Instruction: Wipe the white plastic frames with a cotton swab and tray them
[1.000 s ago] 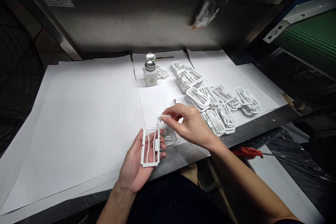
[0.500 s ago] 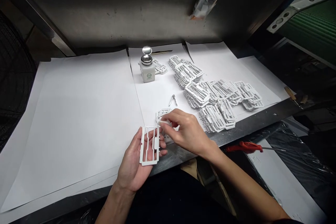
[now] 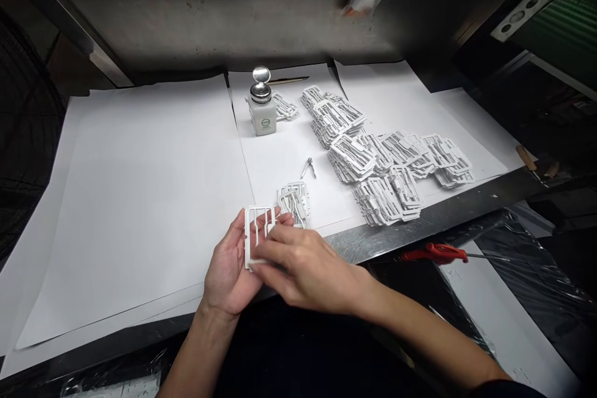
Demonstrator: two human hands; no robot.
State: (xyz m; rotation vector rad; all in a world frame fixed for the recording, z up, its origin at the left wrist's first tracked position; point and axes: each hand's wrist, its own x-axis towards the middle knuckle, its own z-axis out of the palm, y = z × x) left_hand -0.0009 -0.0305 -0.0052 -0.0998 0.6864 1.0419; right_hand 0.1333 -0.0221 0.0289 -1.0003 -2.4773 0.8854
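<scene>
My left hand holds a white plastic frame upright in its palm, near the front edge of the table. My right hand reaches across the lower right part of that frame, its fingers bent together; whether anything is pinched between them is hidden. Just beyond the hands lies a small pile of similar white frames. Past that pile, a small metal clipper rests on the white paper.
Stacks of white frames spread over the paper at the right. A dispenser bottle with its lid raised stands at the back, before more frames and a thin dark tool. A red-handled tool lies below the table edge.
My right hand has moved from the small pile down and left onto the held frame, uncovering the pile. The whole view has shifted slightly.
</scene>
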